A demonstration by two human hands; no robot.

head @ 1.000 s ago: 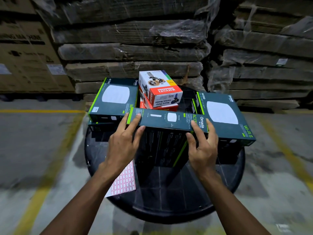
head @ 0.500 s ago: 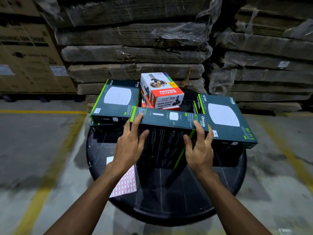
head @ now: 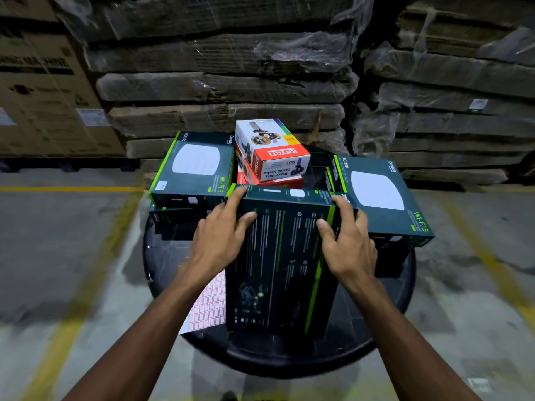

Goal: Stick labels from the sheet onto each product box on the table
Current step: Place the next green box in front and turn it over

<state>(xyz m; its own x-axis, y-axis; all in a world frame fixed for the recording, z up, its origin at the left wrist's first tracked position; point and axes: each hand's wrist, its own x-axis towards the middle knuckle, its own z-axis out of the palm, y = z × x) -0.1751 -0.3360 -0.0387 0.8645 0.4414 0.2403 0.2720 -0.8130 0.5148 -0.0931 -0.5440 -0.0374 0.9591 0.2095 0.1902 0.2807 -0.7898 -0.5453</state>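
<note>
On the round black table [head: 402, 287], a dark green box [head: 192, 169] lies flat at the left, above the label sheet [head: 210, 305], which is partly covered by the left forearm and the middle box. The left hand [head: 220, 238] and right hand [head: 347, 244] grip the tilted middle box [head: 280, 264] by its upper corners, fingers curled over the edge; behind it sits a red and white box [head: 272, 153], and at the right another green box [head: 379, 198] lies flat
</note>
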